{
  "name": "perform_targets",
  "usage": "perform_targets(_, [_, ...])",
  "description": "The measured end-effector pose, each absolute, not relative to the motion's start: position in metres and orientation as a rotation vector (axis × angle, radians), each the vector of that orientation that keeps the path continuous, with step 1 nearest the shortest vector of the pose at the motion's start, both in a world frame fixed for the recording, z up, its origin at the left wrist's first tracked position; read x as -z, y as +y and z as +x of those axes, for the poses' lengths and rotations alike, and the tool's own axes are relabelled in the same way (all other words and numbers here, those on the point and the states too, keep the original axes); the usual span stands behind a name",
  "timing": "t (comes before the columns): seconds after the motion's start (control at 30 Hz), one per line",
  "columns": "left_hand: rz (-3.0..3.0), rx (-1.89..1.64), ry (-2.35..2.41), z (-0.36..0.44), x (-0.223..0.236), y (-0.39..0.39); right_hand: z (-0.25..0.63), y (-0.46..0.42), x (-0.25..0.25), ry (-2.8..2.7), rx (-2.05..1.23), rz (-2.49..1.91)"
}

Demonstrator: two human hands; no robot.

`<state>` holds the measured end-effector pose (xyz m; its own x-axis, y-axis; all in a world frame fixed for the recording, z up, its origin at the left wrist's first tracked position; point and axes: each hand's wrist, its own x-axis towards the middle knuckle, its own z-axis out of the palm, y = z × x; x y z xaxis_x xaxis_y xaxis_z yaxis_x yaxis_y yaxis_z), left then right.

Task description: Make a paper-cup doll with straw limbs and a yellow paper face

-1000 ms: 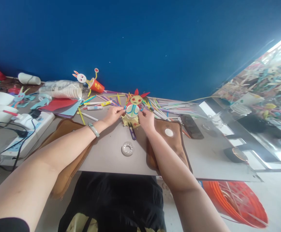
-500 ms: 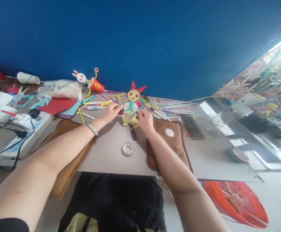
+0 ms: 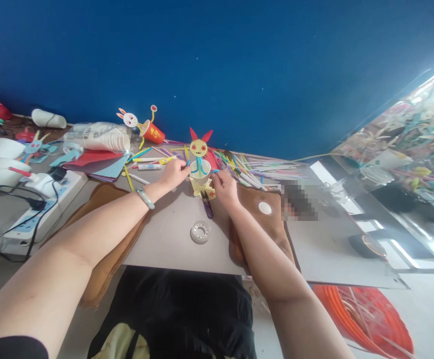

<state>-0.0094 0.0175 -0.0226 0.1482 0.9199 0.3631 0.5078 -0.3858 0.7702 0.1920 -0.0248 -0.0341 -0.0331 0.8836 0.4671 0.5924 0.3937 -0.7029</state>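
A white paper cup [image 3: 201,180] is held between my hands above the table's middle. Out of it rises a round yellow paper face [image 3: 199,147] with red pointed ears, on blue bendy strips. My left hand [image 3: 175,174] pinches the end of one blue strip at the cup's left rim. The fingers of my right hand [image 3: 224,188] close on another blue strip [image 3: 215,171] at the right rim. Beneath the cup lies a yellow paper scrap [image 3: 198,189], with dark-handled scissors [image 3: 207,205] on it. Closer to me is a roll of clear tape [image 3: 201,232].
Coloured strips and markers [image 3: 150,167] lie along the blue wall. To the left are stacked paper cups [image 3: 108,142], red paper [image 3: 89,158], a power strip [image 3: 48,204] with cords, and a rabbit-faced red cup [image 3: 154,132]. An orange bin [image 3: 373,319] stands below right.
The yellow face and its ears have swung slightly left over the cup and now stand more upright. Both hands keep their pinch on the blue strips. The view has shifted slightly.
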Motion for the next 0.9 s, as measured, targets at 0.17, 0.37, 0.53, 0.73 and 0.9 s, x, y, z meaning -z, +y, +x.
perform_targets(0.17, [1.981,-1.180,1.361,-0.008,0.018,0.015,0.188,-0.029,0.034,-1.733,-0.422,-1.315])
perform_targets(0.37, [1.958,-1.134,1.285,-0.012,0.014,0.015,0.189,-0.032,0.031,-1.748,-0.584,-1.232])
perform_targets(0.53, [1.970,-1.067,1.311,-0.018,0.008,0.016,0.198,-0.029,0.027,-1.937,-0.638,-1.112])
perform_targets(0.73, [1.840,-1.049,1.246,-0.019,0.005,0.013,0.207,-0.023,0.029,-2.012,-0.459,-1.007])
perform_targets(0.9, [1.617,-1.035,1.182,-0.016,0.006,0.011,0.209,-0.021,0.032,-1.945,-0.550,-1.026])
